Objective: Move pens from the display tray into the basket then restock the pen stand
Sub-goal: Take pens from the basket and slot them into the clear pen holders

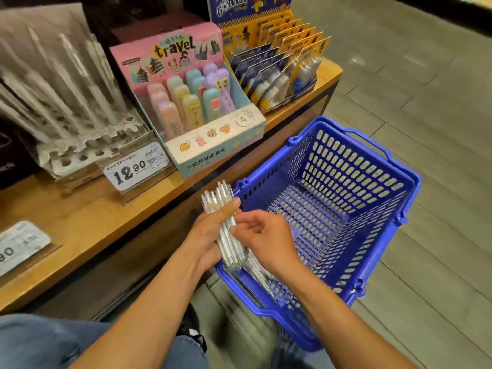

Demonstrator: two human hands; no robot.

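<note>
Nearest the camera, the left hand [210, 235] grips a bundle of white pens [226, 225], fingers and thumb curled round the barrels so the bundle stands tilted, tips up and away. The right hand [263, 238] sits just beside it, fingertips [235, 230] half curled and pinching at 1 or 2 pens on the bundle's right side, as if picking them out; whether it has lifted any free cannot be told. The bundle hangs over the near left corner of the blue basket [372, 166], which stands on the floor to the right of the wooden shelf [87, 225]. A few more clear-wrapped pens [262, 275] appear to lie in the basket's near corner under the right wrist, though blur makes the count uncertain; the rest of the basket floor shows bare mesh.

Farther off on the left, the pen stand [80, 145] has many vacant holes along its front rows, with pens standing only toward the back.

So the basket step looks largely done, and restocking seems to be starting: the bundle must still be carried to the stand and the pens slotted in.
</note>
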